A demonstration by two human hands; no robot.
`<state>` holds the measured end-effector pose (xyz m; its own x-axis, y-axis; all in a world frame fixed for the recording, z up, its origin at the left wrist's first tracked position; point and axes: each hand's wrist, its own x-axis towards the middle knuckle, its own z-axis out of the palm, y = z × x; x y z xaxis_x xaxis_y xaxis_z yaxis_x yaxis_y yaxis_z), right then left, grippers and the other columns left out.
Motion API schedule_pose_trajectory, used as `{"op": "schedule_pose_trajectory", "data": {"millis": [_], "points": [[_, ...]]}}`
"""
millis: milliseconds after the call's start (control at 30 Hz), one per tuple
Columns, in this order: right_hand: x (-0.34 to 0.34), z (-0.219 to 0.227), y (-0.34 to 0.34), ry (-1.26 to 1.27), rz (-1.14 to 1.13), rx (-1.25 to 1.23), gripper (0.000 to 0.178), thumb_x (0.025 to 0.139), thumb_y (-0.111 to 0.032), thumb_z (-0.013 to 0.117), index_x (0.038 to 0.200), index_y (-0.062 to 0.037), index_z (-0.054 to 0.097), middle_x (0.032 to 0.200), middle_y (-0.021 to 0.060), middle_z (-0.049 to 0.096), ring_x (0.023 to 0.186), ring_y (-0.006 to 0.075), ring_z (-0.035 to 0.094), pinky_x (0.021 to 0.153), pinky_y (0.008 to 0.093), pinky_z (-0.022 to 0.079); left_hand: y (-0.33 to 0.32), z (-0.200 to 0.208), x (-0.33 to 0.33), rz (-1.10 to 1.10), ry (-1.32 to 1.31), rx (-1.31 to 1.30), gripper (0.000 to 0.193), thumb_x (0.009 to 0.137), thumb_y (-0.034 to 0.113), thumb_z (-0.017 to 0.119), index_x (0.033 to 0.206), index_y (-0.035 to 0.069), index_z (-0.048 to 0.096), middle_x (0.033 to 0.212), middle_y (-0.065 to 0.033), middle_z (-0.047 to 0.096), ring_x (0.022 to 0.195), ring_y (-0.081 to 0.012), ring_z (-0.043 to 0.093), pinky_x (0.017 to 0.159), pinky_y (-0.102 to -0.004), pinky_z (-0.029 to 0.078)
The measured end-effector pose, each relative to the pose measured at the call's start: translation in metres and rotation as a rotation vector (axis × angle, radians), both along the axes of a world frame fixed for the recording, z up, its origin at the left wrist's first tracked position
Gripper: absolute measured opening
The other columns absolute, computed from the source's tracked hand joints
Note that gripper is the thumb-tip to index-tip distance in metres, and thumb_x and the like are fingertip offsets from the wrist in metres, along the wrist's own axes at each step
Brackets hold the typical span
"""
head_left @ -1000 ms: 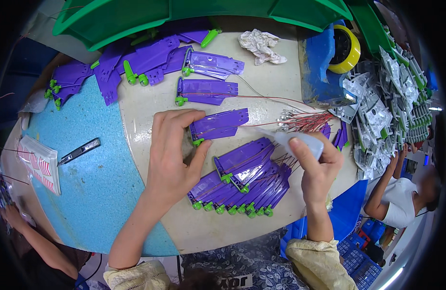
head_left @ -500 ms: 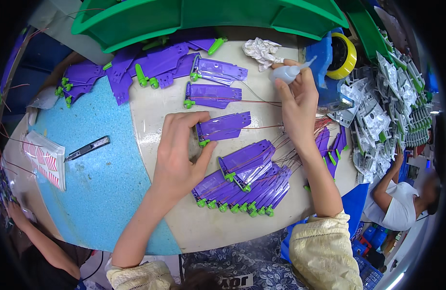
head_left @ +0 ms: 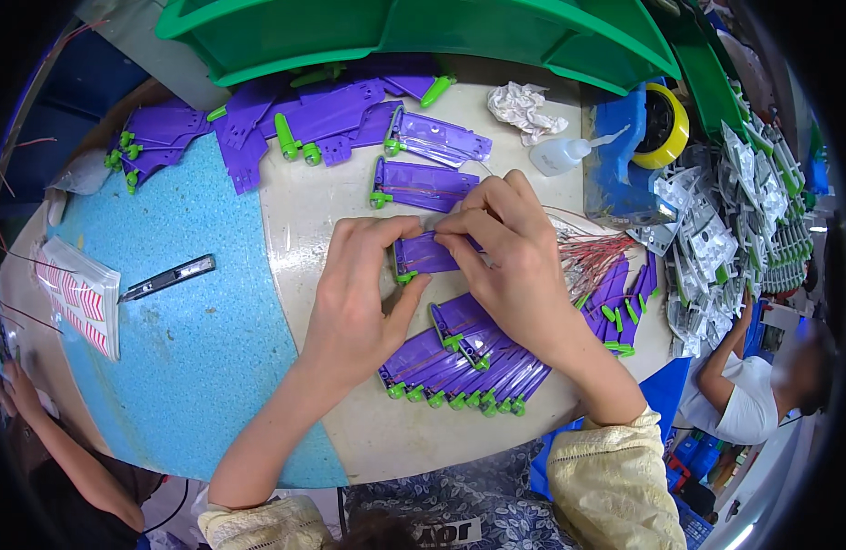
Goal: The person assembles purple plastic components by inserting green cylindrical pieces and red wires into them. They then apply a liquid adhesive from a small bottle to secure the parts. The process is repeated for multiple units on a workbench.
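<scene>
Between both hands lies a purple plastic wing-shaped part [head_left: 427, 256] with a green end piece. My left hand [head_left: 349, 298] grips its green end between thumb and forefinger. My right hand [head_left: 514, 261] is closed, its thumb and fingertips pinching at the part's upper edge; whatever fine wire sits there is hidden. Just above is another purple part [head_left: 427, 186] with red wire on it. Below my hands, several similar wired parts [head_left: 459, 376] overlap in a fan. A translucent squeeze bottle [head_left: 558, 158] with a thin nozzle rests beyond my right hand.
A green bin [head_left: 294, 41] spans the back, with purple parts [head_left: 326, 110] before it. Crumpled paper [head_left: 525, 110], a blue tape dispenser [head_left: 615, 174] with yellow tape [head_left: 663, 128], and piled grey parts [head_left: 716, 229] lie right. Left are a utility knife [head_left: 171, 277] and striped sheets [head_left: 79, 298].
My right hand has let go of the squeeze bottle, which now rests by the crumpled paper. That hand has come down and left to the purple part in my left hand.
</scene>
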<state>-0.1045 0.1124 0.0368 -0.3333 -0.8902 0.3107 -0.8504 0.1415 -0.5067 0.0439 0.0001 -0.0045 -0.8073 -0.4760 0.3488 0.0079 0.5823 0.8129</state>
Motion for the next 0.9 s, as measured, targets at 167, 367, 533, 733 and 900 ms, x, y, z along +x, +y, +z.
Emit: {"op": "schedule_pose_trajectory", "data": {"millis": [167, 367, 533, 733, 900], "points": [[0.005, -0.006, -0.001, 0.188, 0.053, -0.003, 0.016, 0.074, 0.004, 0.074, 0.085, 0.0034, 0.062, 0.09, 0.0153, 0.054, 0.086, 0.0321, 0.053, 0.069, 0.0419, 0.048, 0.001, -0.002, 0.0, 0.008, 0.011, 0.042, 0.061, 0.07, -0.008, 0.083, 0.124, 0.0, 0.055, 0.112, -0.0157, 0.066, 0.103, -0.0306, 0.066, 0.089, -0.038, 0.054], [0.006, -0.003, 0.004, 0.125, 0.101, 0.051, 0.015, 0.075, 0.001, 0.071, 0.086, 0.0034, 0.061, 0.091, 0.0155, 0.053, 0.086, 0.0322, 0.053, 0.07, 0.0417, 0.049, 0.002, -0.003, 0.0, 0.02, 0.016, 0.043, 0.059, 0.07, -0.007, 0.083, 0.123, 0.0, 0.056, 0.112, -0.0159, 0.066, 0.102, -0.031, 0.066, 0.088, -0.0381, 0.054], [0.003, -0.002, 0.01, 0.043, -0.034, -0.059, 0.016, 0.073, 0.004, 0.075, 0.087, 0.0013, 0.066, 0.088, 0.0106, 0.056, 0.081, 0.0299, 0.056, 0.067, 0.0413, 0.05, 0.001, -0.001, 0.0, 0.023, 0.028, 0.014, 0.055, 0.071, -0.006, 0.082, 0.12, 0.0, 0.057, 0.11, -0.0152, 0.066, 0.1, -0.0313, 0.065, 0.085, -0.0383, 0.053], [0.003, -0.003, 0.003, 0.037, -0.04, -0.042, 0.015, 0.073, 0.005, 0.076, 0.085, 0.0001, 0.069, 0.086, 0.0107, 0.057, 0.079, 0.0292, 0.056, 0.064, 0.0416, 0.05, 0.001, 0.001, 0.0, 0.02, 0.017, 0.005, 0.05, 0.071, -0.006, 0.082, 0.115, 0.0, 0.059, 0.11, -0.0153, 0.065, 0.1, -0.032, 0.065, 0.085, -0.0387, 0.053], [0.003, -0.006, 0.0, -0.012, -0.065, -0.054, 0.015, 0.072, 0.004, 0.075, 0.085, 0.0003, 0.068, 0.086, 0.0106, 0.056, 0.079, 0.0295, 0.056, 0.061, 0.0419, 0.05, 0.001, 0.0, -0.001, 0.017, 0.047, -0.001, 0.05, 0.07, -0.007, 0.082, 0.114, 0.0, 0.06, 0.108, -0.0156, 0.065, 0.101, -0.0328, 0.065, 0.087, -0.0394, 0.053]]}}
